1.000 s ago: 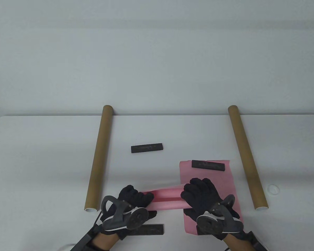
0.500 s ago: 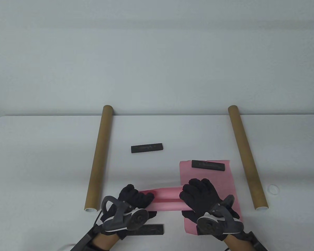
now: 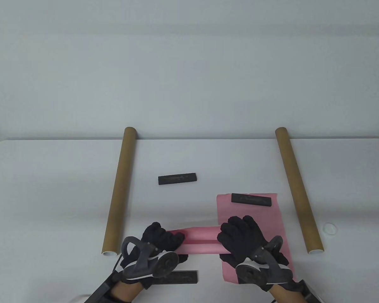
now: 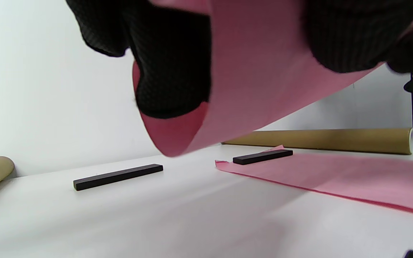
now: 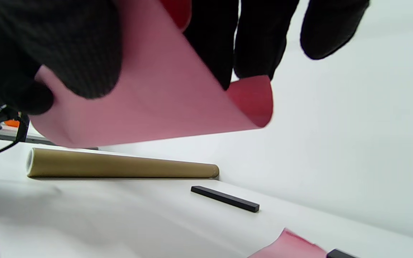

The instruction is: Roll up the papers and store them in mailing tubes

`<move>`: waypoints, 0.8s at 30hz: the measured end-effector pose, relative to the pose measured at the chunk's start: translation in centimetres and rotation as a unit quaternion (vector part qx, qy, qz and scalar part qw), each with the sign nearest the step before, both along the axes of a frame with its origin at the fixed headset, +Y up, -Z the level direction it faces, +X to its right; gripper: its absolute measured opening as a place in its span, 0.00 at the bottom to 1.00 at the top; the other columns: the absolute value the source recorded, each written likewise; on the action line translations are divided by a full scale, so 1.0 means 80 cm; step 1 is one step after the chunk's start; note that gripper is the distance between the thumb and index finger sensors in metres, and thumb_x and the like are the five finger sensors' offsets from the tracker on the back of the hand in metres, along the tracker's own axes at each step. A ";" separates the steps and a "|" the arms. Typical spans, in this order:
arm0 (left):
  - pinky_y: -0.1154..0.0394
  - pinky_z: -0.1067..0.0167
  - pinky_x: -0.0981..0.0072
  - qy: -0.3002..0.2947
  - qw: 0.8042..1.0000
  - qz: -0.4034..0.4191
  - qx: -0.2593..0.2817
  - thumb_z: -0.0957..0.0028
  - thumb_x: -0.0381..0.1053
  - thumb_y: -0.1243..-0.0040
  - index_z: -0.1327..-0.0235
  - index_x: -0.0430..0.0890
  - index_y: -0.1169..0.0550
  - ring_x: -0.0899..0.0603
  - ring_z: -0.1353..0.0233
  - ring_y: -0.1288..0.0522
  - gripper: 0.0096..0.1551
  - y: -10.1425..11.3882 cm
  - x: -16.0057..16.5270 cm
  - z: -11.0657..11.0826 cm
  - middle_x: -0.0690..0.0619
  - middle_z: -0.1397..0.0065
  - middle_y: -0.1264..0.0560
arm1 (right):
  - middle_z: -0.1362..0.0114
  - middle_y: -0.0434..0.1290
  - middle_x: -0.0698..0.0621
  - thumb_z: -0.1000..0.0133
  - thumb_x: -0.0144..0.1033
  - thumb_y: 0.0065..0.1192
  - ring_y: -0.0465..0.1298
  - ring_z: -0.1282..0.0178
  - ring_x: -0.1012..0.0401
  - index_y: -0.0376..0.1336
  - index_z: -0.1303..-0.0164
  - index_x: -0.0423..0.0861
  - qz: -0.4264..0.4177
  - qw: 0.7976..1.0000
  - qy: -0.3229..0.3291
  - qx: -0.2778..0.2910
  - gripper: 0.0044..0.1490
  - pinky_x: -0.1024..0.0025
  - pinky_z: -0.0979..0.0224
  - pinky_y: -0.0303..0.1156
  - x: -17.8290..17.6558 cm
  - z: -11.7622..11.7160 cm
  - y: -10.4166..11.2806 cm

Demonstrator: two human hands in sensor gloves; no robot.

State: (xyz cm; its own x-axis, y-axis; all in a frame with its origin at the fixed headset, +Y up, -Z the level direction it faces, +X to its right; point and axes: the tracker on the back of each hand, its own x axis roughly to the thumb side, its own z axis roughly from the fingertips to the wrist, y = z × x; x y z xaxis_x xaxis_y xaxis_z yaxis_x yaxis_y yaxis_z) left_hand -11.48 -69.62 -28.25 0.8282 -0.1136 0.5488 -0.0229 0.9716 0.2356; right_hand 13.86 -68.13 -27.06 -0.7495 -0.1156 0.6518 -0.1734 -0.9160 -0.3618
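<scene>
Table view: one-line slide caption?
Both gloved hands curl a pink paper sheet between two brown cardboard tubes.

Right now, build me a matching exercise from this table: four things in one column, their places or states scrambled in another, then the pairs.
1. pink roll
2. flat pink sheet
3. left tube
4. bare black bar

a. lies alone on the table
b. gripped by left hand and right hand
c. weighted by a black bar
d. left of the hands

1-b, 2-c, 3-d, 4-a
</scene>
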 end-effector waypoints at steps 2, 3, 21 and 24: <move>0.28 0.30 0.47 0.000 1.000 -0.010 0.014 0.64 0.73 0.36 0.38 0.57 0.24 0.51 0.44 0.14 0.40 0.001 0.001 0.003 0.61 0.47 0.15 | 0.36 0.81 0.45 0.50 0.63 0.65 0.79 0.30 0.41 0.78 0.51 0.46 -0.007 0.999 0.008 -0.031 0.35 0.30 0.28 0.67 0.000 -0.003 -0.001; 0.29 0.30 0.47 -0.004 1.000 -0.013 0.025 0.63 0.71 0.35 0.37 0.57 0.25 0.51 0.43 0.14 0.39 0.003 0.002 0.005 0.61 0.46 0.16 | 0.39 0.84 0.46 0.50 0.66 0.61 0.81 0.33 0.42 0.80 0.55 0.46 -0.012 0.999 0.010 -0.039 0.37 0.30 0.29 0.68 0.001 -0.004 -0.002; 0.29 0.30 0.47 -0.022 1.000 -0.006 0.021 0.63 0.70 0.34 0.41 0.57 0.22 0.53 0.48 0.13 0.36 0.009 0.002 0.009 0.62 0.52 0.15 | 0.38 0.83 0.45 0.52 0.69 0.62 0.79 0.30 0.41 0.80 0.52 0.45 -0.035 0.998 0.021 -0.038 0.41 0.30 0.28 0.68 0.004 -0.004 -0.001; 0.27 0.30 0.48 -0.025 1.000 0.016 0.001 0.63 0.73 0.37 0.45 0.56 0.19 0.54 0.55 0.12 0.35 0.009 0.000 0.006 0.62 0.59 0.13 | 0.24 0.73 0.43 0.53 0.65 0.70 0.71 0.22 0.37 0.69 0.31 0.45 -0.021 1.000 0.014 -0.004 0.47 0.29 0.26 0.64 0.004 0.000 0.000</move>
